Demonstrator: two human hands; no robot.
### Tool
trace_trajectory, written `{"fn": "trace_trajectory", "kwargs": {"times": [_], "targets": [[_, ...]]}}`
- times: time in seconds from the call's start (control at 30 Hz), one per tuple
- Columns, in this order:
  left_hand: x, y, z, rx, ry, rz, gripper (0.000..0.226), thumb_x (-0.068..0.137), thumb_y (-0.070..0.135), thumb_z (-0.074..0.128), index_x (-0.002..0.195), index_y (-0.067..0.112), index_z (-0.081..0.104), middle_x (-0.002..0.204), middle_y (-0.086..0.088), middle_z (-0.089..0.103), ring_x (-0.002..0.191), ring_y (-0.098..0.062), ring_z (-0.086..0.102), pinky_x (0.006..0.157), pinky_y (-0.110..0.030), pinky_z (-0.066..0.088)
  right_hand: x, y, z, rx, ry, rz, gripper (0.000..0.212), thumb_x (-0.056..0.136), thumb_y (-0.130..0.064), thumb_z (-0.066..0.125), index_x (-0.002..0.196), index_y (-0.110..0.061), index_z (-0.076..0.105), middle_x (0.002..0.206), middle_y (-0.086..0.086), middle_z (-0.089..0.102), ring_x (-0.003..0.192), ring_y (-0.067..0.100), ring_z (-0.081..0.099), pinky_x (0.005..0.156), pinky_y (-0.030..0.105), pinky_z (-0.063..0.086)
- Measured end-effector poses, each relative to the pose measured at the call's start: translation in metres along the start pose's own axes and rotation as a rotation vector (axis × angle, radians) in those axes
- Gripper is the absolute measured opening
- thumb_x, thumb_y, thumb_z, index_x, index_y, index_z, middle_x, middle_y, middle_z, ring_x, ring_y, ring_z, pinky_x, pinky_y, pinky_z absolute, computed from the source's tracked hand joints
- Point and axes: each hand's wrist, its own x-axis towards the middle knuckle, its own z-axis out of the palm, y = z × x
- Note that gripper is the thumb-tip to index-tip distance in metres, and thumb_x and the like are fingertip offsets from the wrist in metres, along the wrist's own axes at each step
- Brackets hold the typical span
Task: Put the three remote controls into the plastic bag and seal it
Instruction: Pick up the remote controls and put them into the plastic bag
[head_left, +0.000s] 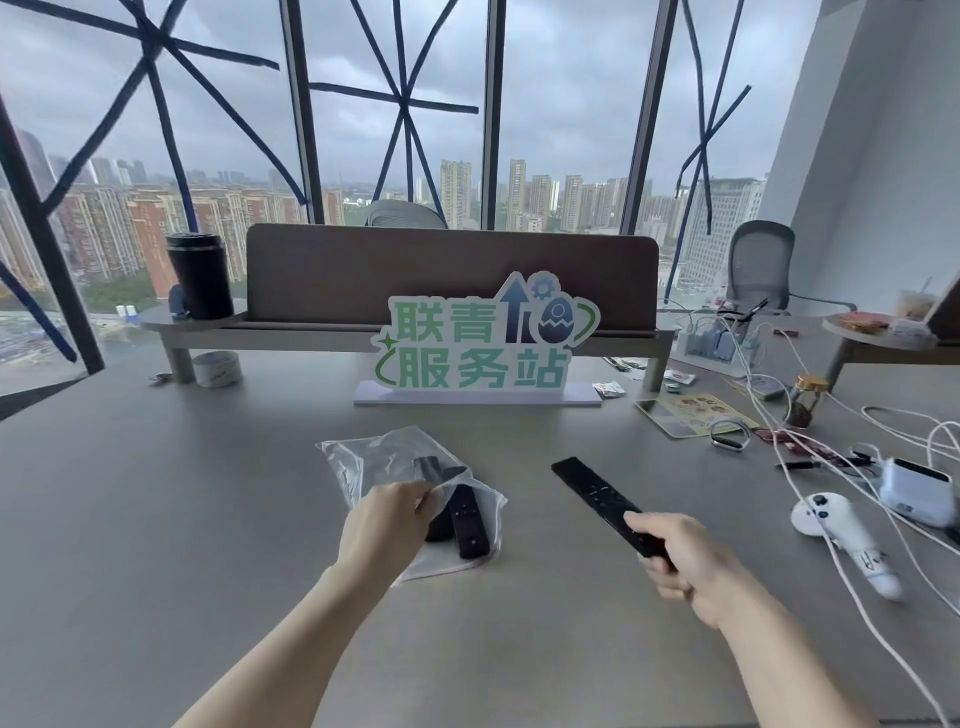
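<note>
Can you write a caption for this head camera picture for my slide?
Left hand holds the plastic bag open while right hand brings the last remote.

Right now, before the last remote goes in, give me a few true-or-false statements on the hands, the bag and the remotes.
1. The right hand holds a long black remote. True.
2. The left hand rests flat on the table, away from the bag. False: it pinches the edge of the bag.
3. All three remotes are fully inside the bag. False: the long one is outside, in the right hand.
4. A short remote lies at the bag's mouth, by the left hand. True.
5. The bag is sealed. False: its mouth is open.
</note>
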Motion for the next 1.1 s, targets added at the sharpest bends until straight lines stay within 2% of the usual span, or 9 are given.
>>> {"fn": "trace_trajectory", "kwargs": {"times": [0.1, 0.23, 0.4, 0.57, 0.67, 0.77, 0.93, 1.0, 1.1], "targets": [[0.005, 0.015, -0.006, -0.006, 0.02, 0.043, 0.038, 0.092, 0.045, 0.041, 0.071, 0.022, 0.064, 0.069, -0.002, 0.065, 0.066, -0.029, 0.056, 0.054, -0.032, 0.039, -0.041, -0.002, 0.015, -0.025, -0.307, 0.078, 0.025, 0.094, -0.022, 0.047, 0.086, -0.003, 0.062, 0.044, -0.001, 0.024, 0.032, 0.01, 0.014, 0.039, 0.021, 0.011], [-0.001, 0.018, -0.007, -0.002, 0.024, 0.064, 0.033, 0.093, 0.041, 0.044, 0.088, 0.024, 0.072, 0.082, -0.003, 0.072, 0.075, -0.029, 0.063, 0.062, -0.033, 0.049, -0.04, 0.001, 0.078, -0.107, -0.441, 0.07, 0.028, 0.093, -0.031, 0.055, 0.07, -0.017, 0.047, 0.047, -0.002, 0.03, 0.036, 0.01, 0.015, 0.04, 0.022, 0.011], [-0.013, -0.008, -0.016, -0.048, 0.075, 0.065, 0.024, 0.091, 0.037, 0.05, 0.1, 0.032, 0.071, 0.093, 0.0, 0.075, 0.081, -0.028, 0.066, 0.063, -0.031, 0.048, -0.01, 0.006, 0.144, 0.077, -0.265, -0.012, 0.02, 0.098, -0.028, 0.054, 0.089, -0.015, 0.066, 0.063, 0.003, 0.063, 0.036, 0.01, 0.032, 0.037, 0.018, 0.017], [-0.025, -0.03, -0.022, -0.034, -0.025, 0.006, 0.028, 0.087, 0.029, 0.052, 0.11, 0.035, 0.067, 0.093, 0.002, 0.063, 0.087, -0.03, 0.063, 0.067, -0.032, 0.046, -0.004, 0.015, 0.128, -0.158, 0.204, -0.21, 0.017, 0.091, -0.01, 0.054, 0.083, -0.013, 0.069, 0.058, 0.001, 0.056, 0.045, 0.011, 0.045, 0.045, 0.026, 0.031], [-0.035, -0.035, -0.02, 0.016, -0.15, -0.003, 0.037, 0.079, 0.033, 0.058, 0.115, 0.04, 0.061, 0.09, 0.009, 0.049, 0.09, -0.027, 0.061, 0.069, -0.031, 0.046, -0.005, 0.006, 0.132, -0.353, 0.108, -0.287, 0.026, 0.088, -0.024, 0.062, 0.112, -0.028, 0.053, 0.071, -0.003, 0.056, 0.061, 0.012, 0.054, 0.054, 0.025, 0.038], [-0.045, -0.045, -0.021, 0.157, -0.223, -0.021, 0.045, 0.076, 0.037, 0.055, 0.119, 0.047, 0.05, 0.097, 0.006, 0.051, 0.09, -0.026, 0.061, 0.068, -0.033, 0.047, 0.006, 0.004, 0.148, -0.54, 0.048, -0.334, 0.041, 0.084, -0.039, 0.063, 0.118, -0.045, 0.041, 0.075, -0.006, 0.06, 0.071, 0.015, 0.06, 0.059, 0.029, 0.041], [-0.051, -0.059, -0.03, 0.279, -0.168, -0.105, 0.05, 0.078, 0.023, 0.051, 0.123, 0.042, 0.043, 0.101, -0.002, 0.052, 0.087, -0.03, 0.061, 0.065, -0.033, 0.043, 0.025, -0.003, 0.154, -0.732, 0.229, -0.464, 0.022, 0.088, -0.014, 0.049, 0.101, -0.026, 0.062, 0.09, 0.003, 0.073, 0.081, 0.03, 0.063, 0.069, 0.034, 0.051], [-0.047, -0.061, -0.035, 0.102, -0.119, -0.176, 0.052, 0.078, 0.013, 0.05, 0.124, 0.037, 0.052, 0.1, -0.002, 0.054, 0.08, -0.029, 0.063, 0.065, -0.035, 0.051, 0.02, -0.01, 0.154, -0.73, 0.203, -0.463, 0.021, 0.084, -0.01, 0.049, 0.091, -0.025, 0.063, 0.08, 0.001, 0.07, 0.074, 0.029, 0.061, 0.063, 0.032, 0.047], [-0.026, -0.049, -0.063, -0.412, 0.036, -0.302, 0.032, 0.075, -0.004, 0.056, 0.091, 0.02, 0.069, 0.092, -0.006, 0.062, 0.046, -0.022, 0.061, 0.046, -0.034, 0.053, 0.006, -0.044, 0.153, -0.455, 0.123, -0.421, 0.018, 0.084, -0.007, 0.054, 0.079, -0.012, 0.07, 0.065, 0.004, 0.069, 0.046, 0.02, 0.054, 0.044, 0.023, 0.04]]}}
